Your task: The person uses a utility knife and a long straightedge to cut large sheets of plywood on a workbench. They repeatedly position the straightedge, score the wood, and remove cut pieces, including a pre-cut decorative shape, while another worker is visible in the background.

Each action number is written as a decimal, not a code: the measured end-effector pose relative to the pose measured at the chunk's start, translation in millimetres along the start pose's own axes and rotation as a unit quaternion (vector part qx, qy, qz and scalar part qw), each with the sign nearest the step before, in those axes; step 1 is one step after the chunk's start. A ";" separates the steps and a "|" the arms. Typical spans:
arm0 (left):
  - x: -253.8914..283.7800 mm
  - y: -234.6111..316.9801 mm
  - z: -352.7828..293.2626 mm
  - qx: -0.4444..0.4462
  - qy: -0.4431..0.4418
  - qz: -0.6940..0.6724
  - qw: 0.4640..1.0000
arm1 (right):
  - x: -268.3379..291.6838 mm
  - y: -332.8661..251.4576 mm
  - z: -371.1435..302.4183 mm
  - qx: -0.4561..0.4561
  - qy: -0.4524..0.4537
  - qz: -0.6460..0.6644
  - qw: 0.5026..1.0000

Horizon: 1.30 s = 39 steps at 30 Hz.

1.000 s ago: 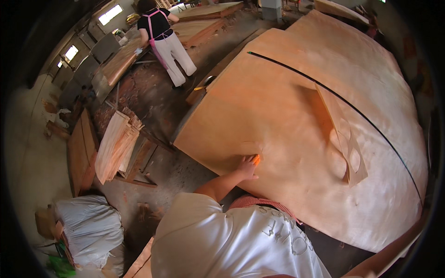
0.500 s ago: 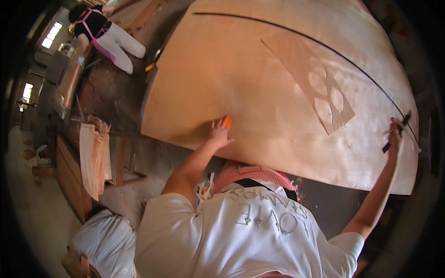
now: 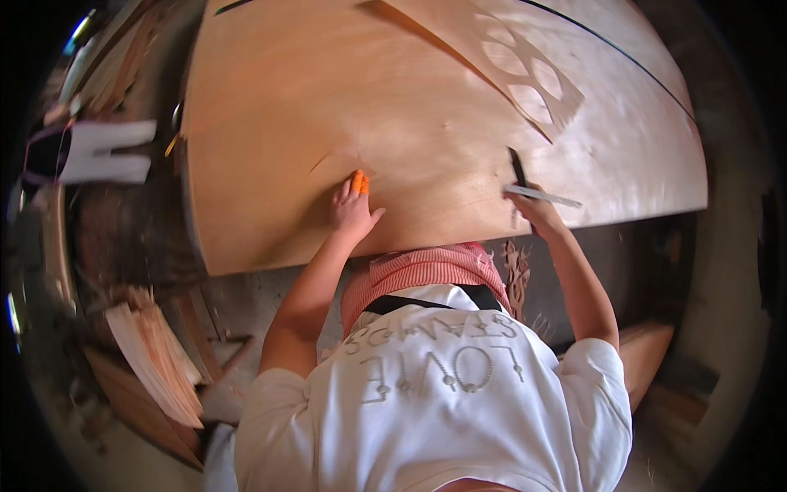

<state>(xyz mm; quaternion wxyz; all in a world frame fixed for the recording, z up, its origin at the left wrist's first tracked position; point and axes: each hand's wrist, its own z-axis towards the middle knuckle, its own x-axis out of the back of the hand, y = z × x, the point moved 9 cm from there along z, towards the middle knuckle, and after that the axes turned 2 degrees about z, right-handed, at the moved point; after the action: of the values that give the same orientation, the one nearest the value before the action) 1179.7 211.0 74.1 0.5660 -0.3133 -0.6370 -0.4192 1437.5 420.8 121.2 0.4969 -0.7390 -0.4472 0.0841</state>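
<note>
A broad sheet of thin wood lies in front of me. My left hand rests on it near the close edge, fingers out and thumb apart, with orange covers on two fingertips. A faint curved mark shows just beyond those fingers. To the right, my right hand is closed round a tool with a black bar and a silver-grey blade that cross each other; its exact kind is unclear. Farther off, a loose veneer offcut with several oval holes lies on the sheet.
A long thin black strip runs across the far right of the sheet. Splintered wood strips stand at lower left beside a board. At far left is another person in light trousers. Wood shavings hang by my waist.
My right hand has come in from the sheet's far right edge toward the middle, bringing the tool. My left hand still lies on the sheet. The whole view has turned and shifted.
</note>
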 end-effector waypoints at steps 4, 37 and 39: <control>45.9 22.4 13.6 -0.061 0.104 -0.151 0.981 | -44.7 -17.6 27.2 0.124 0.002 0.075 0.989; 158.8 -416.9 -304.5 0.306 0.543 -0.609 0.491 | -520.2 -132.5 -69.5 -0.004 -0.172 0.255 0.951; 152.2 -494.5 -351.4 0.389 0.580 -0.531 0.479 | -532.4 -141.9 -78.8 0.000 -0.187 0.224 0.956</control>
<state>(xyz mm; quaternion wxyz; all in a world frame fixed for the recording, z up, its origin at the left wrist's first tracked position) 884.0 -336.4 137.8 0.5399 0.6520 -0.3064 -0.4355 1088.4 -12.4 104.4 0.3728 -0.7912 -0.3548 0.3305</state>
